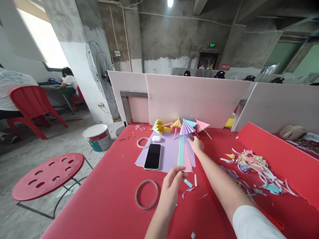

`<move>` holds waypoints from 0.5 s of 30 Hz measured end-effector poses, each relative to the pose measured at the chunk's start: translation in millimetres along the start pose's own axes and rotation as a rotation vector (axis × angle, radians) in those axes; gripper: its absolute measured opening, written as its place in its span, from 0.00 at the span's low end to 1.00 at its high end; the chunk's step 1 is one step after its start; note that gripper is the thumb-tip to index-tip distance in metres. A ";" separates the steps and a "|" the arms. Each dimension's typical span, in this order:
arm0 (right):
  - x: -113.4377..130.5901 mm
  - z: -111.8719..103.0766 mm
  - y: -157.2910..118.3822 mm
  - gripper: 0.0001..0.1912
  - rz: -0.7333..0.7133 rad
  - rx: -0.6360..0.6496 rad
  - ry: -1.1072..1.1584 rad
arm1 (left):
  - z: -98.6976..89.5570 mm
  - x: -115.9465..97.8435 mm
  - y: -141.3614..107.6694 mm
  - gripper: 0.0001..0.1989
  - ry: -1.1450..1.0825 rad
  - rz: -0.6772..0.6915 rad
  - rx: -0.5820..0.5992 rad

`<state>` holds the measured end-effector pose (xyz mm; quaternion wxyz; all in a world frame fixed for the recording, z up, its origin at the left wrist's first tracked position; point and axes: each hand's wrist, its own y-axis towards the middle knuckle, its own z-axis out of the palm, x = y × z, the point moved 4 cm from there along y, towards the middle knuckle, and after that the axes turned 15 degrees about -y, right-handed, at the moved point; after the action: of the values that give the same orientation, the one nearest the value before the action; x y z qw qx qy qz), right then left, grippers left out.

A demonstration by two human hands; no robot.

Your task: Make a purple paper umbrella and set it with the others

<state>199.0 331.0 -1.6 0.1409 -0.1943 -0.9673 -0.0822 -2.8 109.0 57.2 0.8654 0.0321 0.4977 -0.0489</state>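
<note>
Small folded paper umbrellas stand at the table's back edge: a yellow one (159, 126), a purple one (187, 127) and a pink one (201, 125) among them. My right hand (196, 144) reaches to just below the purple umbrella; its fingertips are at the paper there, and what they hold, if anything, is too small to name. Near the lower edge of the paper sheets, my left hand (173, 181) hovers with curved fingers apart, nothing visible in it. Purple sheets (166, 156) lie under a black-screened phone (153, 156), a white case (156, 138) and a blue strip (181, 151).
Two tape rolls, a large one (158, 195) and a smaller one (138, 142), lie left of my hands. Paper scraps (259, 166) are heaped at right beside a red divider (286, 159). A red stool (48, 176) and bucket (98, 136) stand left; people sit beyond.
</note>
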 end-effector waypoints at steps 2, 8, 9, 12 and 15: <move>-7.1 -2.2 -5.9 0.22 0.026 -0.010 0.019 | -3.8 -0.8 0.1 0.16 0.003 0.009 -0.011; -26.6 -3.7 -25.5 0.18 0.096 -0.019 0.083 | -5.7 -13.7 5.5 0.17 -0.009 0.062 -0.054; -27.7 -3.5 -29.5 0.17 0.094 -0.024 0.090 | -2.6 -21.4 5.5 0.17 -0.022 0.105 -0.072; -28.0 -1.6 -42.9 0.16 0.066 -0.041 0.103 | 8.5 -45.3 -4.6 0.18 -0.073 0.276 -0.103; -26.7 2.3 -52.5 0.15 0.030 -0.045 0.098 | 9.2 -32.4 -36.4 0.25 -0.145 0.230 0.019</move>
<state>201.1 274.3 -17.4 0.1850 -0.2074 -0.9542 -0.1111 -15.3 73.6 89.6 0.8986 0.0937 0.4265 0.0436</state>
